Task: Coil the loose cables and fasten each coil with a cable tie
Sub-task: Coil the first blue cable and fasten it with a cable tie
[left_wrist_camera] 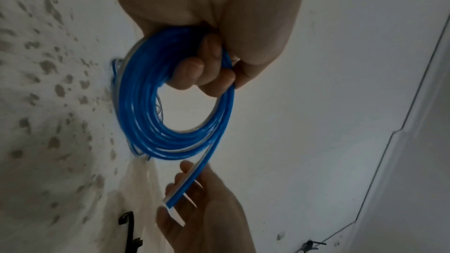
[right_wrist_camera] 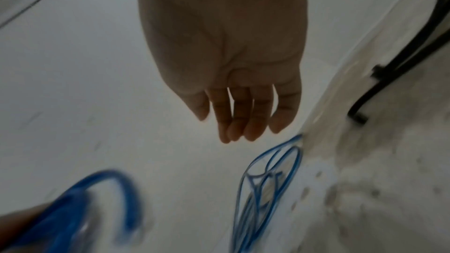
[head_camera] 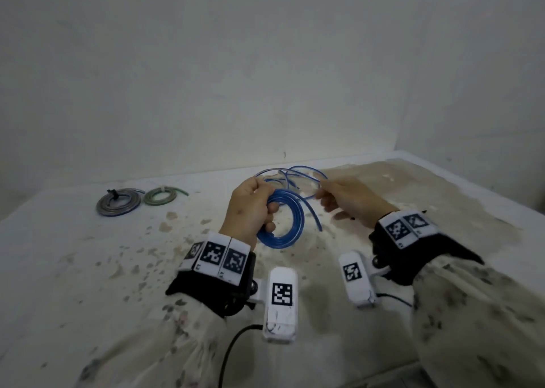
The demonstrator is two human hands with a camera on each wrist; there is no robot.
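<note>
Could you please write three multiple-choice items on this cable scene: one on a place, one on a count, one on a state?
1. Where do the finished coils lie?
A. far left on the table
B. in a box
C. on the floor

2. How many finished coils lie there?
A. one
B. two
C. four

3. What is the left hand doing?
A. resting flat
B. gripping the blue coil
C. holding scissors

Answers:
1 A: the grey coil and the green coil lie far left on the table.
2 B: just those two show.
3 B: the left hand has its fingers curled through the blue coil; the right hand is open.
</note>
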